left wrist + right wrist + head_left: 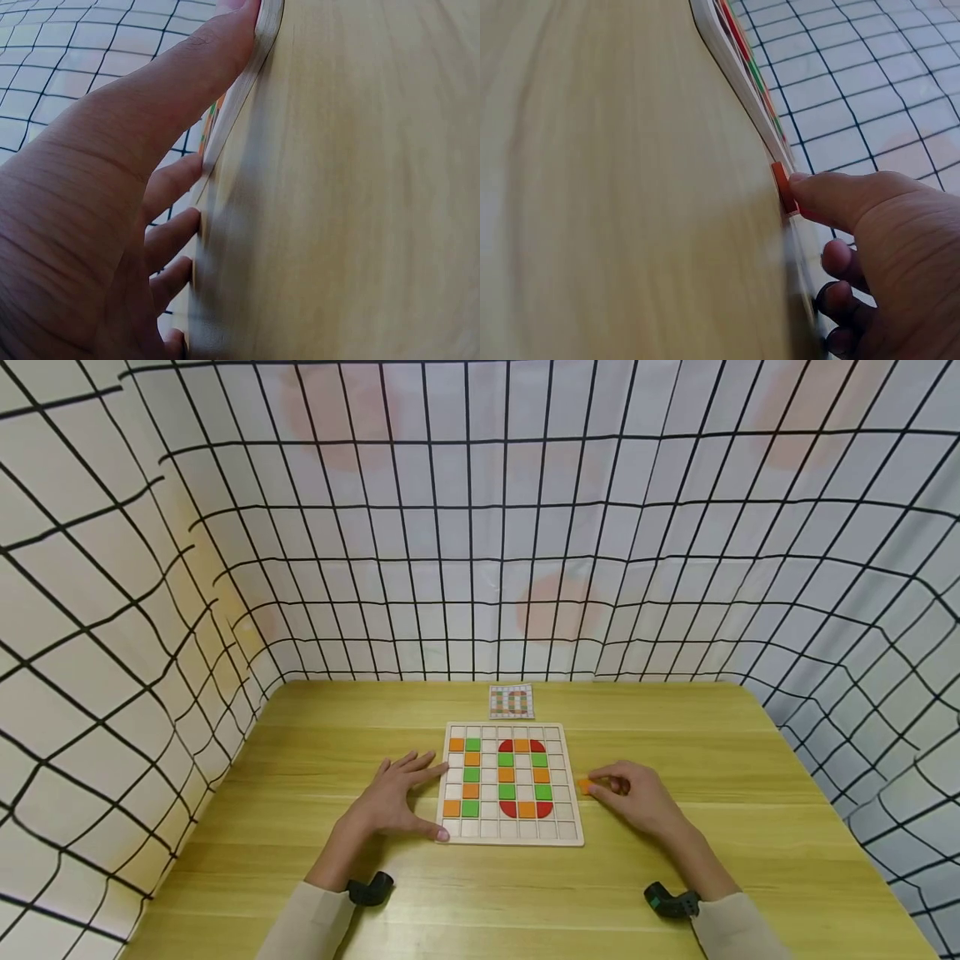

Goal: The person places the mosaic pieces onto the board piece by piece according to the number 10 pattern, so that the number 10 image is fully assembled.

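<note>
A pale square board (pixel 566 777) with a grid lies on the wooden table, with orange and green square tiles on its left side and a ring of red, orange and green tiles to the right. My left hand (pixel 390 797) is spread, its thumb touching the lower-left corner and its index finger at the left edge. Just off the board's right edge, my right hand (pixel 637 795) pinches an orange square tile (pixel 584 786) between thumb and index finger. The right wrist view shows this tile (pixel 784 189) under the thumb; the other fingers curl behind.
A small pattern card (pixel 512 702) lies behind the board. Black netting (pixel 472 560) in front of white sheeting stands around the back and sides of the table (pixel 487 893). A black wrist device (pixel 371 889) sits on each wrist.
</note>
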The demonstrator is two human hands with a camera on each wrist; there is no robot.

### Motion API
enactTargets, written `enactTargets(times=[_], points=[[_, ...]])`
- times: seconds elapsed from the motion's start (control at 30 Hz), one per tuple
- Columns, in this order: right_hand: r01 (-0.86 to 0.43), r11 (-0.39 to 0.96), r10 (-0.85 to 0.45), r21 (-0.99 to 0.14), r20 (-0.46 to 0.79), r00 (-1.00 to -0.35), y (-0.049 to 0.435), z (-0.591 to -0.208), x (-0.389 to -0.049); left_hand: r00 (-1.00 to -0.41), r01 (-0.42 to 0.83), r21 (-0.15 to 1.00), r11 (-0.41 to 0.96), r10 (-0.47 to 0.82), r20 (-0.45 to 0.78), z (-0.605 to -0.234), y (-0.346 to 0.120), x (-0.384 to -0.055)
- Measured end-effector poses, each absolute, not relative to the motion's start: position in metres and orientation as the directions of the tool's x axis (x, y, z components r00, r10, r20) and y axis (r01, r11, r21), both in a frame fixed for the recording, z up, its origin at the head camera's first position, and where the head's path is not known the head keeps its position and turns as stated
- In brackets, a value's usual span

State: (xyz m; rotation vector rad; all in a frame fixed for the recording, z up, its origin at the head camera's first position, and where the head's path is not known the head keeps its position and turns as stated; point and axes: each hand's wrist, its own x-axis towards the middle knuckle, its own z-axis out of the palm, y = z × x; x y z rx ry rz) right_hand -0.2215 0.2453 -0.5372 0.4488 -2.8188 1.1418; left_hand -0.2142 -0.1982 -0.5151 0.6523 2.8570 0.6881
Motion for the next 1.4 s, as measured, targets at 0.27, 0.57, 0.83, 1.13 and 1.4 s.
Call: enactTargets(times=[0.27, 0.57, 0.83, 1.13, 1.4], points=[[-0.256, 0.682, -0.223, -0.685, 0.139, -0.965, 0.263, -0.538, -0.217, -0.896, 0.386, 0.447, 0.807, 0.442, -0.025, -0.513, -0.198, -0.215], [-0.262, 0.742, -0.278, -0.617, 0.072, -0.958, 0.267, -0.539, -0.223, -0.896, 0.383, 0.453, 0.805, 0.443, -0.029, -0.511, -0.198, -0.215], [-0.243, 0.743, -0.263, -0.624, 0.062, -0.963, 0.265, -0.539, -0.224, -0.895, 0.384, 0.448, 0.807, 0.445, -0.035, -0.513, -0.198, -0.215], [-0.193, 0.716, -0.216, -0.671, 0.051, -0.975, 0.266, -0.541, -0.223, -0.896, 0.379, 0.446, 0.811, 0.442, -0.042, -0.515, -0.198, -0.215], [-0.204, 0.689, -0.218, -0.695, 0.069, -0.973, 0.263, -0.537, -0.222, -0.897, 0.381, 0.444, 0.811, 0.44, -0.033, -0.517, -0.199, -0.214]])
